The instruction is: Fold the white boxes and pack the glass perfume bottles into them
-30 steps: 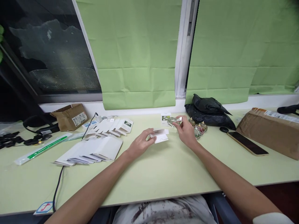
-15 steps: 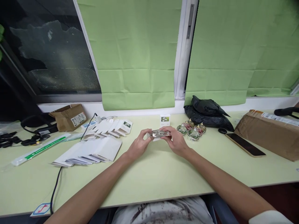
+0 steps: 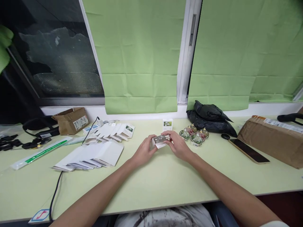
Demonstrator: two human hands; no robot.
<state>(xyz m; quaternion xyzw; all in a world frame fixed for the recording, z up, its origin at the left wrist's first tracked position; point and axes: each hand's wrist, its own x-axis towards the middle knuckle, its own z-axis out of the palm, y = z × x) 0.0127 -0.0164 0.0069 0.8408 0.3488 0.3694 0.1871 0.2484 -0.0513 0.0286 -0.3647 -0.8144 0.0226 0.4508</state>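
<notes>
In front of me, both hands grip a small white box with a clear, shiny, glass-like item at its open side; how far the item sits inside is hard to tell. My left hand is closed round the box's left end. The fingers of my right hand pinch the item's right end. Just behind them stands an upright white box with a small green picture. Near my right hand lie several round, clear-wrapped pieces in green, red and gold.
Flat white cartons and more white boxes lie at left, beside a black cable and a green-striped plastic sleeve. A black bag, a phone and a brown parcel are at right.
The box and the shiny item have tilted, and more of the box's white face shows below the item. My hands have shifted slightly; the view has tipped a little upward.
</notes>
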